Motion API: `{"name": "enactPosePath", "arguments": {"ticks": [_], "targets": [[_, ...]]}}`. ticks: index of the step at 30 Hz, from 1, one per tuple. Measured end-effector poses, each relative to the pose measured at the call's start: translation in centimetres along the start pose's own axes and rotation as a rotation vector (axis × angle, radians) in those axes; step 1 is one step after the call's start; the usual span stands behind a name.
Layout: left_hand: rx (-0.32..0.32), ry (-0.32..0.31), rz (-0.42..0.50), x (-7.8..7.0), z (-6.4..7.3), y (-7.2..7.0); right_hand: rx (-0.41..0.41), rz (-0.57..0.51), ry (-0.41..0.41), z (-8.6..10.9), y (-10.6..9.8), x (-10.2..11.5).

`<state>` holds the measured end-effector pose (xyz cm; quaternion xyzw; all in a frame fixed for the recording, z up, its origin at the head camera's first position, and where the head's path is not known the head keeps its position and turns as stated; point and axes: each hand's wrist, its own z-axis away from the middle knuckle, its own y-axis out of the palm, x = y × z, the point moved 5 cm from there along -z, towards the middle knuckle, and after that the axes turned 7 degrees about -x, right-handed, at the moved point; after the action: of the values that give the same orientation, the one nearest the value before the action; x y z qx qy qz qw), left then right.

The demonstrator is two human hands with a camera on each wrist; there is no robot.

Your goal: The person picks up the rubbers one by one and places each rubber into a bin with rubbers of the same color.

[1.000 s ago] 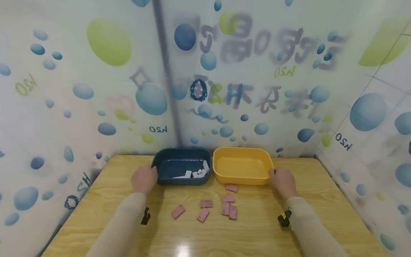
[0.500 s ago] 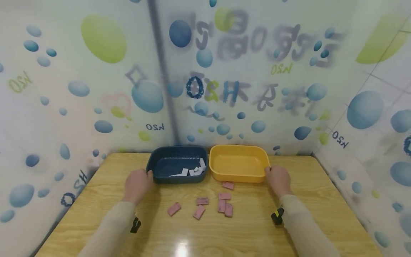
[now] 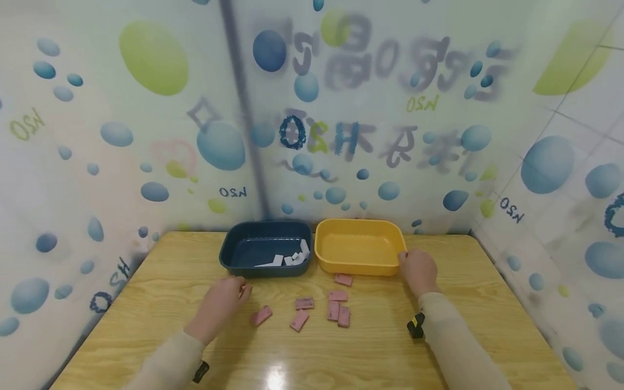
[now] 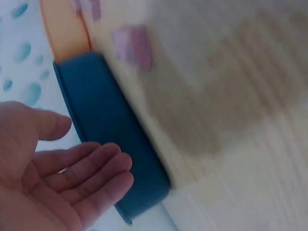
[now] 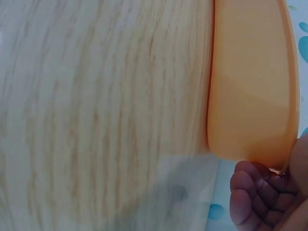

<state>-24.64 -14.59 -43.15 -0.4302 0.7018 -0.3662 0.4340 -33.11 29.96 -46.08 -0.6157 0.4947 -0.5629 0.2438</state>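
Drop-patterned wall (image 3: 195,162) behind wood-grain worktop (image 3: 361,357). Yellow bin (image 3: 361,268) just beside blue bin (image 3: 265,272) along worktop's back edge, presumably for easy reach. My right hand (image 3: 419,269) pinches yellow bin's right end, apparently steadying it; my left hand (image 3: 221,305), thumb apart from fingers, holds nothing near pink blocks (image 3: 263,315). Yellow bin: shallow, smooth, round-cornered.

Seven pink blocks (image 3: 304,303) on one wooden surface (image 3: 361,352). Two trays: one blue tray (image 3: 265,272), one yellow tray (image 3: 361,268). White pieces (image 3: 278,260): at least five, overlapping, exact number unclear. Two grips: one left grip (image 3: 221,304), one right grip (image 3: 419,271). Two sleeves (image 3: 168,362).
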Motion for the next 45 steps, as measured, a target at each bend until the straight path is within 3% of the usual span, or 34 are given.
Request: {"name": "enactPosePath", "arguments": {"ticks": [3, 8, 15, 21, 37, 40, 45], "targets": [[0.019, 0.061, -0.022, -1.0, 1.2, 0.4, -0.004, -0.004, -0.009, 0.0, 0.2, 0.1], [0.058, 0.094, -0.020, -1.8, 2.9, 0.8, 0.011, -0.004, 0.006, 0.0, 0.6, 0.2], [0.009, 0.183, 0.009, -2.2, 3.9, 1.5, 0.014, 0.013, 0.022, 0.0, 0.7, 0.5], [0.087, 0.132, 0.003, -2.2, 4.1, 2.4, 0.018, 0.026, 0.036, 0.0, 0.5, 0.6], [0.092, 0.054, 0.025, -2.3, 3.9, 2.7, -0.023, 0.040, 0.043, 0.1, 0.4, 0.7], [0.091, 0.064, 0.037, -2.5, 3.6, 2.7, -0.023, 0.051, 0.043, 0.0, 0.2, 0.6], [0.064, 0.133, 0.035, -2.8, 3.3, 2.5, 0.003, 0.061, 0.036, -0.2, 0.2, 0.9]]}}
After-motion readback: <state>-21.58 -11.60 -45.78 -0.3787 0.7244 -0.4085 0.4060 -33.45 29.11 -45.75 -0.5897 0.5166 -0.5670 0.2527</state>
